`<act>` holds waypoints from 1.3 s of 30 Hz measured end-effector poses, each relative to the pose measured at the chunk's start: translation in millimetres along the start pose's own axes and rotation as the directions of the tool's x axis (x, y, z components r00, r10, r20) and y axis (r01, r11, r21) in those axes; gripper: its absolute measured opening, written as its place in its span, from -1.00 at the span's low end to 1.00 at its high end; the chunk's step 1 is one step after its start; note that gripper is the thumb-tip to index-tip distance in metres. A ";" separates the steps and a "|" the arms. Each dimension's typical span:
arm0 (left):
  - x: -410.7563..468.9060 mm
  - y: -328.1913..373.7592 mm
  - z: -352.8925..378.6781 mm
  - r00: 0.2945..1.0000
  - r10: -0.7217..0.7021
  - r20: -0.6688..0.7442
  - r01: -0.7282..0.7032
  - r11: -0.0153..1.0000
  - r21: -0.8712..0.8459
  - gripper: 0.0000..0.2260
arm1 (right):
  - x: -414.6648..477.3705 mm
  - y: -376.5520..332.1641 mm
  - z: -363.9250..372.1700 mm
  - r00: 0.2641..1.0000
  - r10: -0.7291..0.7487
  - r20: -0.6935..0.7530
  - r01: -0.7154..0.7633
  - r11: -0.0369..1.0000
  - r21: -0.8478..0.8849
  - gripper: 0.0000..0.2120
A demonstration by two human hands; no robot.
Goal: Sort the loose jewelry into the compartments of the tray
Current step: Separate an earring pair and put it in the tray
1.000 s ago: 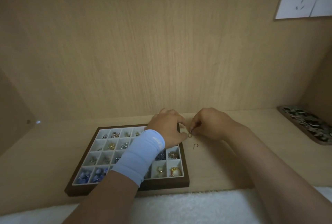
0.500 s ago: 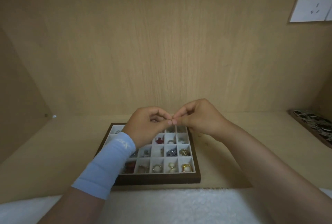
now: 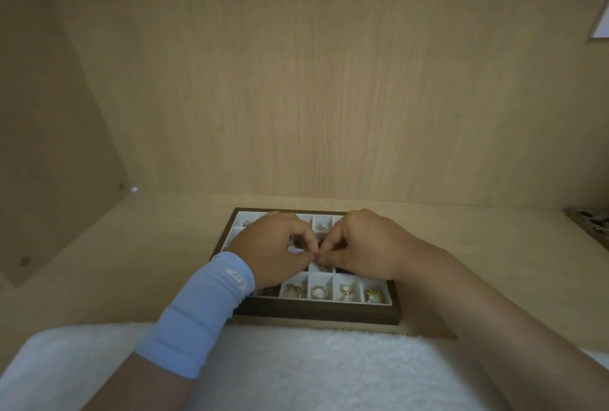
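Observation:
A dark wooden tray (image 3: 316,311) with white compartments lies on the shelf, holding rings and earrings; gold and pearl pieces fill its front row. My left hand (image 3: 273,247), with a light blue wrist sleeve, and my right hand (image 3: 359,246) hover over the tray's middle. Their pinched fingertips meet at one spot, closed on a very small piece of jewelry (image 3: 317,256) that is almost hidden between them. The hands cover most of the middle compartments.
A white fluffy cloth (image 3: 296,367) lies along the near edge. A second tray of dark items (image 3: 590,226) sits at the far right. Wooden walls close in behind and on the left, and a white socket plate (image 3: 601,25) shows at top right.
Both hands lifted a small piece from the shelf right of the tray and brought it over the tray's middle, fingertips still pinched together. The view shifted, so the tray now sits centred.

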State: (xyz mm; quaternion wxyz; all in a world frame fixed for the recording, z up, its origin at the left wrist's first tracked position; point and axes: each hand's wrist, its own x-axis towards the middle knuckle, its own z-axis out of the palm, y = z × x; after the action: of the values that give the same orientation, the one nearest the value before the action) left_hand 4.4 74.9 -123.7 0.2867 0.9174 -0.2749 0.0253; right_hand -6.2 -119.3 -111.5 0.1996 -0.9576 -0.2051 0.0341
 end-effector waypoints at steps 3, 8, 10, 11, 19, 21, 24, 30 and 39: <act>-0.4 -0.2 0.4 1.000 0.004 0.007 -0.004 1.000 0.009 -0.90 | -2.4 1.6 -9.2 1.000 0.019 0.003 -0.020 0.991 0.133 -0.90; 9.1 10.4 3.4 1.000 0.008 -0.008 -0.008 1.000 -0.004 -0.92 | -10.2 27.9 -46.3 0.976 0.159 -0.150 -0.138 0.980 0.144 -0.90; 20.0 20.8 8.1 1.000 0.018 -0.019 -0.019 1.000 -0.012 -0.91 | -14.1 50.2 -55.2 0.957 0.249 -0.150 -0.251 0.968 0.001 -0.92; 26.5 27.0 11.9 0.999 0.023 -0.023 -0.023 1.000 -0.017 -0.91 | -16.7 58.8 -56.3 0.949 0.295 -0.107 -0.302 0.952 -0.056 -0.93; 68.8 64.6 53.3 0.998 0.047 0.039 -0.052 0.990 0.127 -0.84 | -18.0 83.6 -43.9 0.941 0.338 -0.002 -0.338 0.940 -0.046 -0.82; 72.8 65.6 59.3 0.999 0.034 0.026 -0.037 0.990 0.135 -0.85 | -17.1 88.3 -43.1 0.943 0.332 -0.028 -0.333 0.943 -0.012 -0.85; 76.7 64.6 63.7 1.000 0.023 0.001 -0.023 0.988 0.150 -0.86 | -17.2 94.3 -41.1 0.945 0.324 -0.047 -0.324 0.946 0.004 -0.91; 76.4 65.3 62.0 0.999 0.011 -0.040 -0.009 0.998 0.058 -0.87 | -15.8 93.4 -46.7 0.956 0.273 -0.105 -0.271 0.962 0.040 -0.90; 55.9 53.4 24.2 0.980 -0.160 -0.120 0.096 0.901 -0.423 -0.88 | -12.3 52.1 -47.2 0.957 0.212 -0.199 -0.087 0.861 0.501 -0.93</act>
State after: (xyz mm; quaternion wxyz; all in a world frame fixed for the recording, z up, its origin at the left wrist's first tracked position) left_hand 21.4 -2.1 -105.1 0.4960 0.8470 -0.1905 0.0171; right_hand 9.3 -185.2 -89.0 0.4550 -0.8860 -0.0879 -0.0194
